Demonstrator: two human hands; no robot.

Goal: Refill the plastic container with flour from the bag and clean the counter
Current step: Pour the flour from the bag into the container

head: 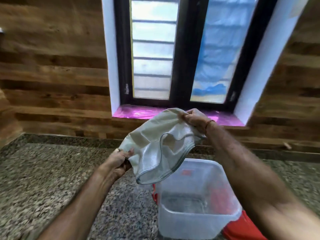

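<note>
A pale, limp flour bag [154, 135] hangs in the air above the counter, its open mouth turned down and toward me. My left hand [119, 161] grips the bag's lower left edge. My right hand [194, 118] pinches its upper right corner, higher and farther back. Below the bag's mouth stands a translucent square plastic container [195, 217] on the speckled granite counter [52, 170]. The container's inside looks nearly bare, with only a thin whitish layer at the bottom. No flour is seen falling.
A red lid or cloth [242, 229] lies under and beside the container at the lower right. Wood-panelled wall and a window with a pink sill [138, 112] stand behind the counter. The counter's raised back edge runs along the wall.
</note>
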